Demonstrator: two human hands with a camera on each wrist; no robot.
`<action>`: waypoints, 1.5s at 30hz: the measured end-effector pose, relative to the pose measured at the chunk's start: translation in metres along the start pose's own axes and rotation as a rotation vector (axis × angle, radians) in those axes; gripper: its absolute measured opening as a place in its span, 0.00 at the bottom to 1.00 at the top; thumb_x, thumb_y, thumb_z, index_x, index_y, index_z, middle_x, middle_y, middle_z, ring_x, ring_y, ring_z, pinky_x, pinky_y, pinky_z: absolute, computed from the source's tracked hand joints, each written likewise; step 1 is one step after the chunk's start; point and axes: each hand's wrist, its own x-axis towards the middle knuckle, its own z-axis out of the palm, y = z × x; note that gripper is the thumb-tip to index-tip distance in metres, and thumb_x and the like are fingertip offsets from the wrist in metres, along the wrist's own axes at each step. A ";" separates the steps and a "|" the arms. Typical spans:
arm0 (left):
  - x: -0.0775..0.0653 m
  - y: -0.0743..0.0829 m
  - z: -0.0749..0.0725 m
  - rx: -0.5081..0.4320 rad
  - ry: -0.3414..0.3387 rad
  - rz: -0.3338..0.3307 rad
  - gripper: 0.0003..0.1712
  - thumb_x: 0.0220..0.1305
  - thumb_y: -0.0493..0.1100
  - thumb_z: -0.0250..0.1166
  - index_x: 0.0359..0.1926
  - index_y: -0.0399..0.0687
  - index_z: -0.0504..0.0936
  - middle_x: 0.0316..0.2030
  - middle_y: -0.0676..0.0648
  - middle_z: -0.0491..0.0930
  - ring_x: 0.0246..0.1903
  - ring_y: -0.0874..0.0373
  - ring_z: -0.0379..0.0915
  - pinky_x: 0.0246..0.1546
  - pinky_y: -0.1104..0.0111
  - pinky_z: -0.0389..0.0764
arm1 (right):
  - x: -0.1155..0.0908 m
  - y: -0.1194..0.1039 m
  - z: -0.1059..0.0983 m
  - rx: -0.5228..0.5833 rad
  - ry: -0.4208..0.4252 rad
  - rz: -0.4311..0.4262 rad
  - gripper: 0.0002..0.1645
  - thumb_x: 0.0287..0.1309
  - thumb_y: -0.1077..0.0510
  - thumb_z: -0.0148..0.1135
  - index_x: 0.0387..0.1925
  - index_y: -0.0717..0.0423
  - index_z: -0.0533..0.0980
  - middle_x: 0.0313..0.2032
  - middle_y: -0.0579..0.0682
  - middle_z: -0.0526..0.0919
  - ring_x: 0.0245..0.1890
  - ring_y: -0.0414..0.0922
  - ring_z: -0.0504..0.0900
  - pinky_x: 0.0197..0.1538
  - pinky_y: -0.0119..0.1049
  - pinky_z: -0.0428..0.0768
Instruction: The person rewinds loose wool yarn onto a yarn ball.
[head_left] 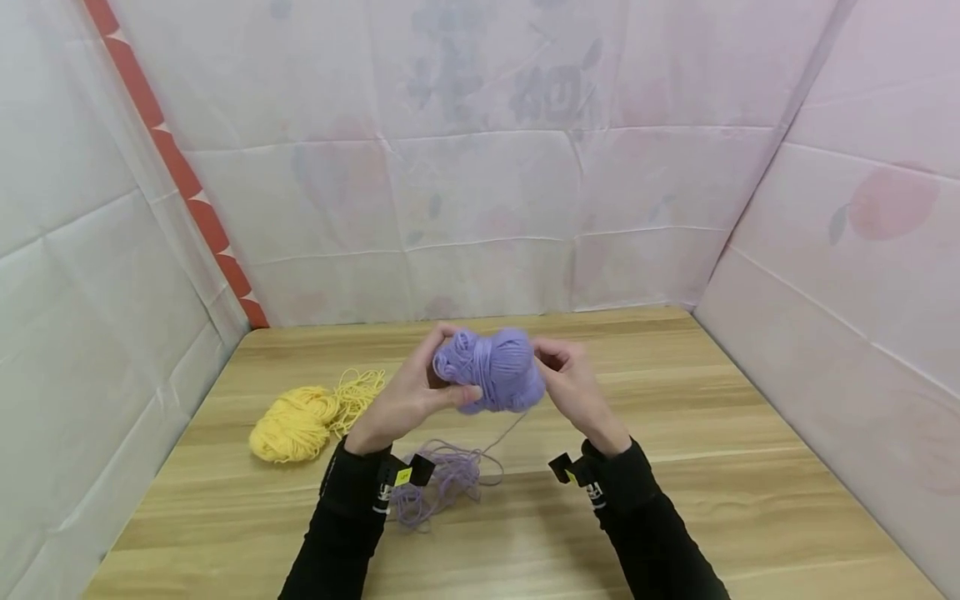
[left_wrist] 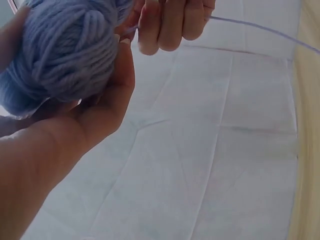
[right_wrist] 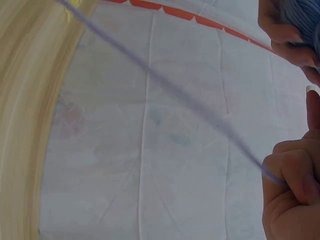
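A skein of purple yarn (head_left: pixel 504 367), wrapped round its middle, is held above the table by my left hand (head_left: pixel 408 392), thumb in front and fingers behind. Close to the skein's right end, my right hand (head_left: pixel 573 387) grips the yarn strand (right_wrist: pixel 185 100) in curled fingers. In the right wrist view that strand runs out of the fist toward the upper left. From the hands it drops to a loose purple tangle (head_left: pixel 450 479) on the table, partly covered by my left forearm. The left wrist view shows the skein (left_wrist: pixel 70 50) cradled on the left palm.
A yellow yarn skein (head_left: pixel 292 425) with loose yellow loops (head_left: pixel 358 396) lies left of my left hand. The wooden table (head_left: pixel 735 492) is bounded by a pale sheet wall (head_left: pixel 480 200) behind and by similar sheets on both sides.
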 end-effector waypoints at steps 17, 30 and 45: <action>0.005 -0.002 0.001 -0.078 0.321 0.006 0.26 0.67 0.41 0.61 0.60 0.50 0.58 0.58 0.41 0.71 0.56 0.52 0.72 0.55 0.63 0.76 | 0.001 0.002 0.008 -0.019 -0.111 -0.002 0.09 0.64 0.65 0.57 0.38 0.66 0.82 0.30 0.34 0.84 0.27 0.30 0.72 0.34 0.24 0.74; 0.014 -0.014 0.003 0.064 0.462 0.034 0.31 0.62 0.35 0.65 0.60 0.42 0.56 0.56 0.37 0.71 0.56 0.47 0.73 0.55 0.58 0.78 | -0.004 -0.010 0.004 -0.144 -0.149 -0.030 0.07 0.64 0.64 0.58 0.37 0.58 0.83 0.15 0.42 0.62 0.15 0.37 0.56 0.20 0.34 0.56; 0.020 -0.022 0.010 0.382 0.339 0.010 0.35 0.52 0.31 0.71 0.57 0.40 0.62 0.54 0.34 0.72 0.53 0.41 0.75 0.48 0.57 0.83 | -0.007 -0.020 -0.008 -0.130 -0.089 -0.022 0.06 0.63 0.65 0.59 0.34 0.60 0.82 0.14 0.42 0.62 0.14 0.38 0.55 0.19 0.35 0.55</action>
